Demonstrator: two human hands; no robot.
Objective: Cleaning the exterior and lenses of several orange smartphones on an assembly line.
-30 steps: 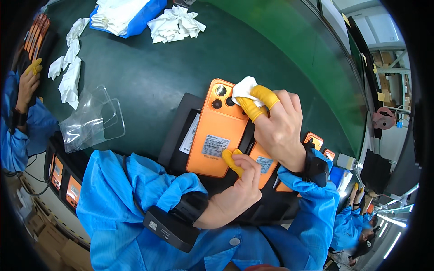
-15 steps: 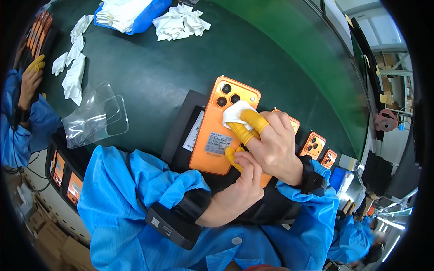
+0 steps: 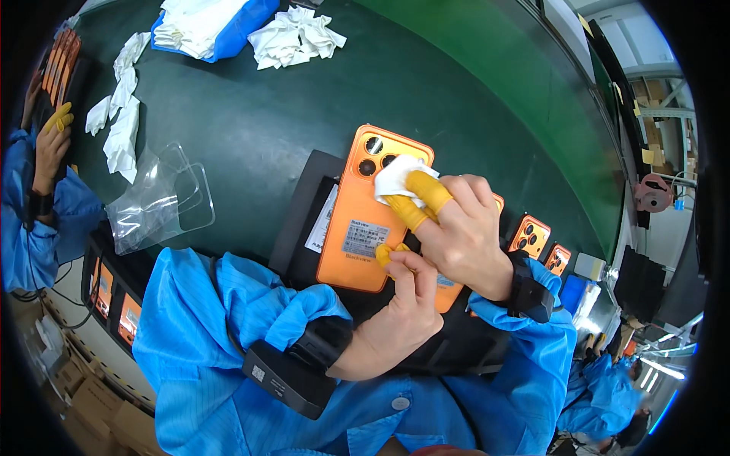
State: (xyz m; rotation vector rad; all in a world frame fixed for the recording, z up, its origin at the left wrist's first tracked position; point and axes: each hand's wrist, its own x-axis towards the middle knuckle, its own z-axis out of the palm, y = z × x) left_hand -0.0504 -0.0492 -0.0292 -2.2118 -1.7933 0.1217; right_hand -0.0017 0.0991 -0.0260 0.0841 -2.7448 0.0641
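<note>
An orange phone [image 3: 353, 228] lies back up, its camera lenses at the far end and a grey label [image 3: 365, 238] lower down. It rests partly over a black box [image 3: 300, 205] with a white sticker. My right hand [image 3: 468, 235], in yellow finger cots, presses a white cloth [image 3: 399, 176] on the phone's back just below the lenses. My left hand [image 3: 403, 311] is closed, its yellow-tipped fingers pinched at the label's right edge; whatever they hold is too small to make out. A second orange phone [image 3: 449, 295] lies under my right hand, mostly covered.
More orange phones [image 3: 530, 237] stand to the right. Clear plastic film [image 3: 156, 201] lies left, near crumpled white wipes [image 3: 122, 140]. A blue bin [image 3: 228, 34] of wipes and a wipe pile [image 3: 296, 38] sit at the back. A co-worker's hand [image 3: 52, 148] is at far left.
The cloth under my right hand has shifted slightly on the phone's back and now covers part of one lens. My left fingertips have moved slightly up along the label. The view has shifted a little.
</note>
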